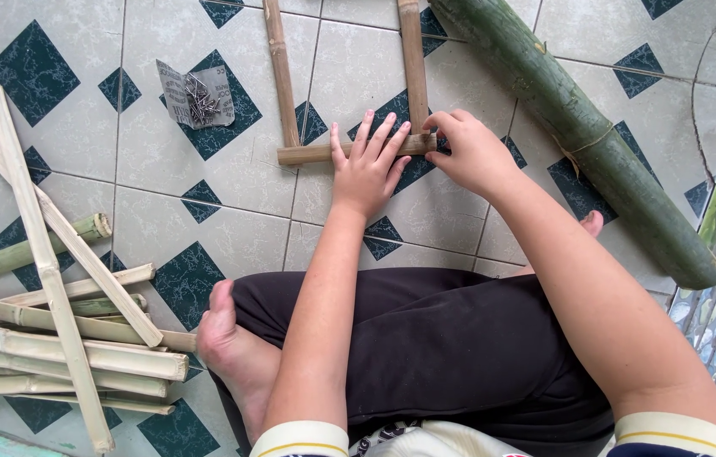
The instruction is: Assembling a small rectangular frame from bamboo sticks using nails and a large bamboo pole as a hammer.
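Left hand spread flat, fingers apart, pressing down on the short pale split-bamboo crosspiece lying across the floor just beneath the palm. Right hand curled beside it, fingertips pinched together at the joint where that crosspiece meets the right-hand long tan bamboo rail; what, if anything, sits between those fingertips cannot be told. Beyond the left fingertips, a second long tan bamboo rail running away in parallel, its near end touching the crosspiece's far-left end. Worth keeping the flat palm's weight square over the crosspiece so neither joint slides on the smooth white-and-teal diamond-patterned floor tiles, and keeping the pinching fingertips low and close to the corner. Further out past the left hand, a crumpled grey paper packet of small dark nails, within a reach. Beyond the right hand, a thick green bamboo culm lying diagonally, well apart. Far off to the left, a loose pile of pale split bamboo slats near the bare foot.
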